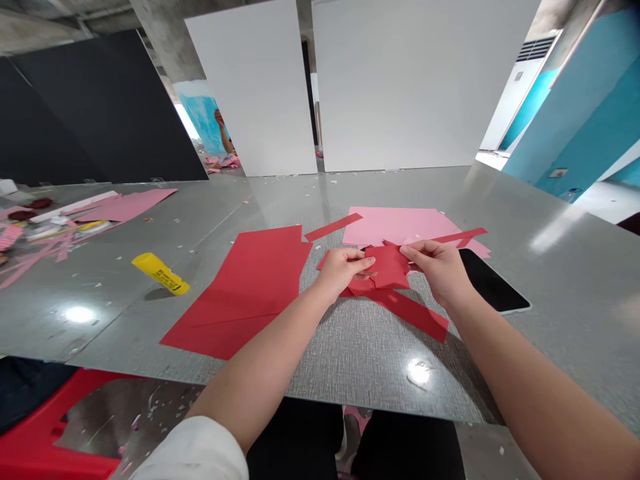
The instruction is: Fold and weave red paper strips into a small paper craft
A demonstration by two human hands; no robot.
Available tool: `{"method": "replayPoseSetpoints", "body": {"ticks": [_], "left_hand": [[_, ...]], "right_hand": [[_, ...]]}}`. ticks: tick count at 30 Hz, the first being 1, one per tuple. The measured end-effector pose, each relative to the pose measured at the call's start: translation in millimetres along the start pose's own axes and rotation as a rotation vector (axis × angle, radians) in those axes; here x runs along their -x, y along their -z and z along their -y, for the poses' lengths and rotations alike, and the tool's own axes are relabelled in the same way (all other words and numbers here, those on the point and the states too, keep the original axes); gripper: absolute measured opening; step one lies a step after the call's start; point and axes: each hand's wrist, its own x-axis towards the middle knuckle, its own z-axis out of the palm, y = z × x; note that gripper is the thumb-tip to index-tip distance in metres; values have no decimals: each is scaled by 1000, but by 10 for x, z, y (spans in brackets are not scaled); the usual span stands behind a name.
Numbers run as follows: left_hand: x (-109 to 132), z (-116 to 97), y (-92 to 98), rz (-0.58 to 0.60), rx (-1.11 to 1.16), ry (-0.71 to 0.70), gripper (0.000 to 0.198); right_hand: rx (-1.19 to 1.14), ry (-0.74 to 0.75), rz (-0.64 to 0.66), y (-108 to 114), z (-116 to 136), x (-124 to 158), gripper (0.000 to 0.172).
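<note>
Between my two hands is a small folded piece of red paper [387, 268], raised a little above the table. My left hand [343, 272] pinches its left edge between thumb and fingers. At its upper right edge, my right hand [437, 267] grips it the same way. Below it lie red paper strips, one of them a long strip [417, 315] slanting toward the lower right. Behind are pink paper sheets [395, 223]. A large red sheet [255, 287] lies to the left of my left hand. A dark flat tablet or phone [493, 280] sits partly behind my right hand.
A yellow glue stick [161, 273] lies on the grey table [240, 207] at the left. Pink sheets [127, 205] and paper scraps are spread farther left. White panels [400, 80] stand along the back edge. A red plastic stool [65, 427] is below, and another person's arm [223, 131] shows behind.
</note>
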Motion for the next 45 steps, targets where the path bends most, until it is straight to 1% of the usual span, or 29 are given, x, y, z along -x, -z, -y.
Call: {"method": "replayPoseSetpoints", "body": {"ticks": [3, 7, 12, 17, 19, 22, 24, 29, 35, 40, 43, 45], "left_hand": [[5, -9, -14, -22, 9, -11, 21], [20, -28, -32, -62, 35, -41, 21], [20, -22, -33, -69, 33, -50, 22], [-3, 7, -23, -41, -42, -56, 28], [-14, 19, -14, -55, -61, -66, 27], [-26, 26, -2, -89, -51, -66, 26], [-27, 20, -2, -106, -42, -64, 26], [-2, -12, -24, -93, -19, -26, 33], [3, -10, -15, 2, 53, 34, 24], [-4, -19, -19, -49, 37, 25, 17], [-8, -30, -29, -59, 29, 38, 15], [-8, -36, -35, -59, 26, 30, 14]], "right_hand": [[35, 10, -6, -7, 11, 3, 22], [45, -20, -6, -24, 12, 5, 20], [19, -35, -3, -37, -5, 5, 19], [8, -51, -20, -29, -9, 1, 19], [-10, -97, 7, -19, 5, 5, 20], [-16, -207, 98, -6, 37, 17, 24], [2, -249, 130, -5, 54, 22, 24], [57, -204, 89, -16, 54, 13, 24], [77, -173, 30, -29, 39, 2, 23], [31, -177, 48, -45, 29, 17, 21], [1, -190, 63, -49, 32, 20, 20], [11, -174, 53, -51, 37, 18, 19]]}}
